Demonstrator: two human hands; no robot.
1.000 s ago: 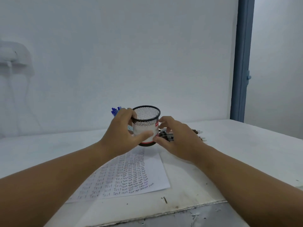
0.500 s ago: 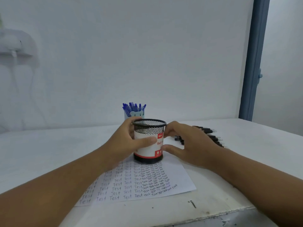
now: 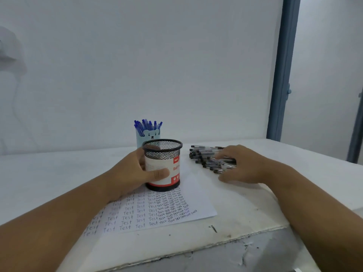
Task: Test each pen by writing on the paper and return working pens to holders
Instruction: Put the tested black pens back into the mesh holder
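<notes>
left hand (image 3: 133, 173): wrapped around the black mesh pen holder (image 3: 163, 165), thumb across the white label at the front, fingers round the far side. firm grasp on it.
mesh holder: upright, standing on the top edge of the paper (image 3: 155, 211). red and white label band round the lower body. looks empty from what shows through the mesh at the rim.
right hand (image 3: 243, 165): palm down, fingers spread and loosely curled over the near end of the pile of black pens (image 3: 208, 156). fingertips touch the pens, cannot tell if any single pen is pinched.
black pens: loose heap lying flat on the table (image 3: 59, 173), right of the mesh holder, near but apart from it.
paper: white sheet, rows of handwritten "test" across the lower left and middle, some in red or purple ink toward the right. near the front edge of the table.
blue holder (image 3: 148, 137): light blue bear-face cup, just behind the mesh holder, full of blue pens (image 3: 147, 125) standing caps up.
table: white, chipped paint along the front edge.
background: plain white wall, blue door frame (image 3: 282, 71) at right.
</notes>
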